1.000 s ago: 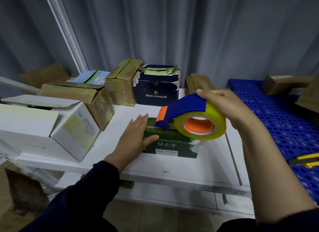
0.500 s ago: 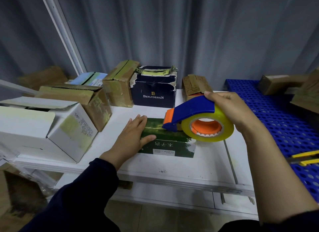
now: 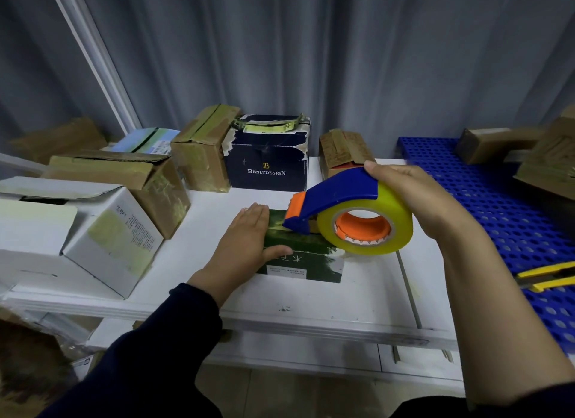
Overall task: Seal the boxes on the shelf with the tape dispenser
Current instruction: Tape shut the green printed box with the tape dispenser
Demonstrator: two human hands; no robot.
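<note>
While the left hand presses flat on the green box near the shelf front, the right hand has its grip curled round the tape dispenser, whose nose seemingly touches the box; taping calls next for a steady pull across.

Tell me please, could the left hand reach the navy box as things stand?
Probably yes: the left hand rests flat on the green box, holding nothing, and bare shelf lies between it and the navy box.
</note>
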